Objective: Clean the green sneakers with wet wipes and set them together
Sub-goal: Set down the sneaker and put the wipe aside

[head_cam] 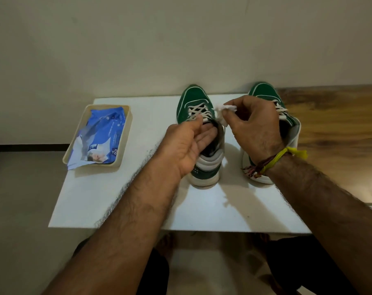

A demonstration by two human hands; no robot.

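Two green sneakers with white laces and soles stand on a white table (202,209), toes toward the wall. The left sneaker (194,101) is at the middle, the right sneaker (264,90) a hand's width to its right. My left hand (187,145) holds the left sneaker at its collar, fingers reaching into the opening. My right hand (255,126) pinches a crumpled white wet wipe (224,109) just above the gap between the shoes, near the left sneaker's laces. My right hand and wrist cover much of the right sneaker.
A cream tray (125,141) at the table's far left holds a blue wet wipes pack (102,135). A small white scrap (225,202) lies on the table near the front. A wooden surface (340,124) adjoins the table on the right; a wall is close behind.
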